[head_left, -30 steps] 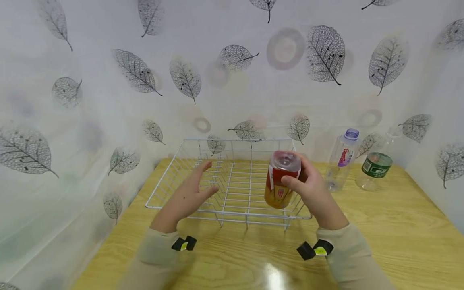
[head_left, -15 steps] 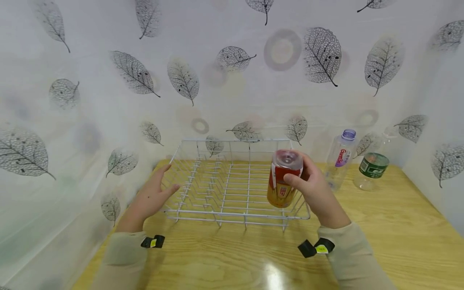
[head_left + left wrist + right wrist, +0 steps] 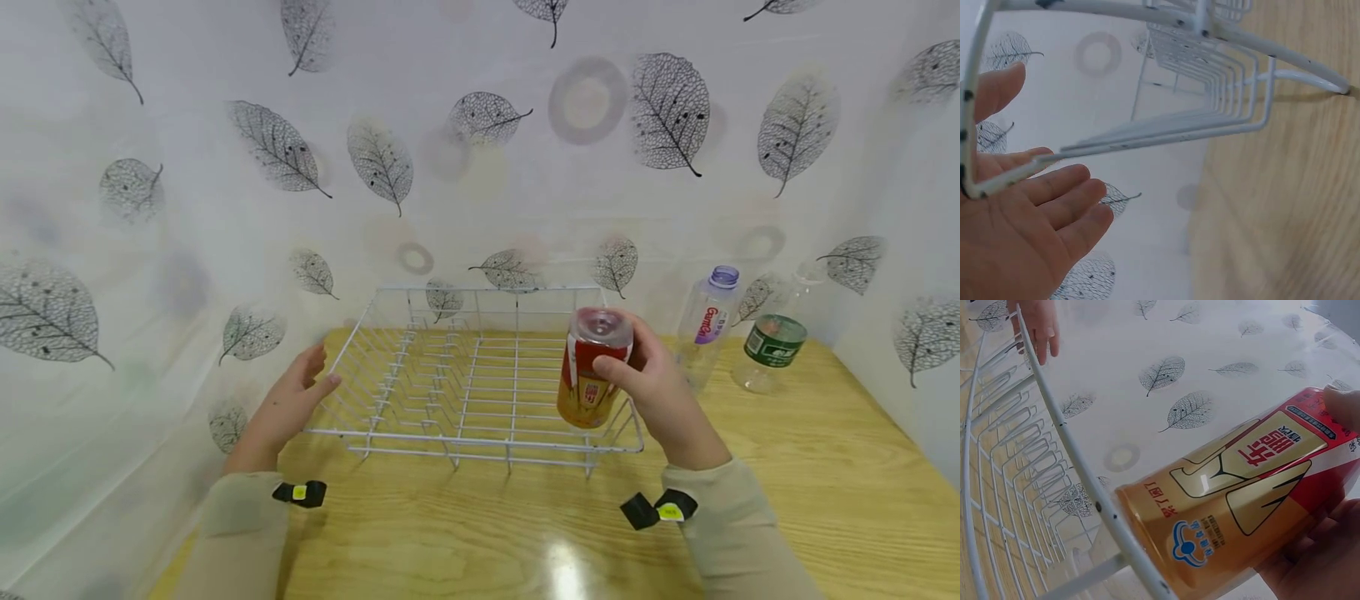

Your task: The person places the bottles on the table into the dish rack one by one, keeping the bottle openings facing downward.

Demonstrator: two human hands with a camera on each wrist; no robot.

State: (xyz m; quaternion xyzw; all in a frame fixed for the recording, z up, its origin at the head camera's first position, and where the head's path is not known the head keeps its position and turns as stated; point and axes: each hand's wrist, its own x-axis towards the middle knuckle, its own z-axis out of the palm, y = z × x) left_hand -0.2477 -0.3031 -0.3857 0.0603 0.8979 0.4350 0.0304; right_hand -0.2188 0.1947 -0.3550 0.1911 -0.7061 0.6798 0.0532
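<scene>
My right hand (image 3: 656, 392) grips a drink bottle (image 3: 595, 371) with a red and gold label. Its clear, rounded base faces up. In the head view it appears over the right end of a white wire dish rack (image 3: 491, 400). Close up in the right wrist view, the gold end of the bottle (image 3: 1204, 506) lies by the rack's rim (image 3: 1100, 506). My left hand (image 3: 281, 408) is at the rack's left side, fingers loosely extended. A rack corner wire crosses in front of my left palm (image 3: 1016, 231); whether they touch, I cannot tell.
Behind and right of the rack stand two clear bottles on the wooden table (image 3: 450, 533), one purple-necked (image 3: 707, 329) and one green-labelled (image 3: 772, 346). A leaf-print curtain (image 3: 480, 200) hangs behind and at both sides.
My left hand has moved left, from over the rack to its left edge. My right hand still holds the bottle, shifted slightly to the right.
</scene>
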